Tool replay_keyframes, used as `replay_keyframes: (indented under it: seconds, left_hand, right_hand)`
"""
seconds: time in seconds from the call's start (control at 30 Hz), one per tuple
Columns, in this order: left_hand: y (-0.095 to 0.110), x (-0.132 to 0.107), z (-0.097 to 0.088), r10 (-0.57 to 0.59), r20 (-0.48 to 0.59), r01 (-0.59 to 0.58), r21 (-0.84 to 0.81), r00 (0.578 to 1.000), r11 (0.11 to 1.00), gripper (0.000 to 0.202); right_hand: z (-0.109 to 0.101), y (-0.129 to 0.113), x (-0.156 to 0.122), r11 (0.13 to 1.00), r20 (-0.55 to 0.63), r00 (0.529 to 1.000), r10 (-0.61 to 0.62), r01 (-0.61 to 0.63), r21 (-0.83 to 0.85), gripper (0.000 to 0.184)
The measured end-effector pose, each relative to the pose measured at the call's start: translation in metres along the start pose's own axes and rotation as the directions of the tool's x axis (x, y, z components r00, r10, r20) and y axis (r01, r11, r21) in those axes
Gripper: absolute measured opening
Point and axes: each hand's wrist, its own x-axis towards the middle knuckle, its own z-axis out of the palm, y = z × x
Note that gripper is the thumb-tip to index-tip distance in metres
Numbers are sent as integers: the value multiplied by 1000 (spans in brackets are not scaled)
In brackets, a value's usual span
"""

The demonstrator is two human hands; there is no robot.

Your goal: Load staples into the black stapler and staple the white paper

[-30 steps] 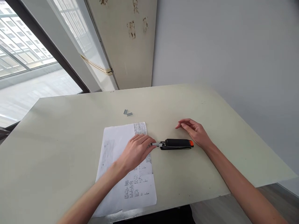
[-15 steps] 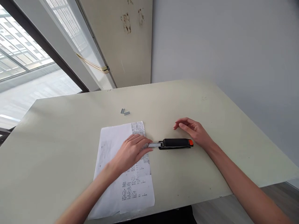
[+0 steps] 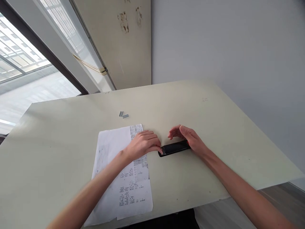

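Note:
A black stapler (image 3: 176, 147) lies on the table, its red rear end partly hidden by my right hand. My left hand (image 3: 145, 143) is closed at the stapler's front end, with the thumb against the tip. Its other fingers curl over the table and the printed edge of the paper. My right hand (image 3: 189, 136) is open, fingers loosely bent above the table, with the palm against the rear of the stapler. Beneath my left hand and forearm lies a sheet of white paper (image 3: 111, 140) with dense print along its right side.
Two short strips of staples (image 3: 125, 116) lie behind the paper. The pale table (image 3: 59, 133) has its front edge close to me. A window stands at the left, a stained cabinet panel (image 3: 133, 54) and a grey wall (image 3: 226, 47) behind.
The metal rail that stuck out of the stapler's front no longer shows. My left hand has moved right to the tip, my right hand left onto the rear, and the stapler has turned slightly.

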Motion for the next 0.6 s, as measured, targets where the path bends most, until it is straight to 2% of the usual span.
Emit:
replay_keyframes:
  seconds: [0.2,0.3,0.37,0.4,0.43,0.47,0.5,0.53,0.6]
  left_hand:
    - [5,1,7,11,-23,-9,92,1000,996,44]
    - [3,-7,-1,-3,-35,5,72,999,997,41]
    - [-8,-16,-13,-98,-116,107,69,988,992,39]
    - [-16,-22,-21,-184,-192,202,80,964,976,37]
    - [-26,-28,-29,-282,-279,319,99,918,942,34]
    - [-37,-34,-38,-377,-375,445,112,847,888,31]
    - [-48,-40,-46,-451,-426,545,125,784,829,30]
    - [-58,-45,-53,-502,-452,613,136,738,779,29]
    - [-70,-55,-64,-555,-448,673,159,701,723,29]
  right_hand:
    - [-1,3,-1,999,-1,1000,-30,30,11,48]
    - [-1,2,-2,999,6,1000,-23,24,-44,42]
    - [-1,1,-3,997,21,1000,-23,25,-79,38]
    - [-2,0,-3,995,29,999,-24,26,-92,36]
    - [-2,-1,-4,994,36,999,-24,28,-103,36]
    - [-3,-1,-4,993,40,999,-23,28,-113,35]
    - [-4,-1,-4,992,45,999,-19,24,-125,34]
    - [-4,-1,-4,990,54,998,-14,21,-138,33]
    - [-6,-1,-4,987,76,997,-9,21,-158,33]
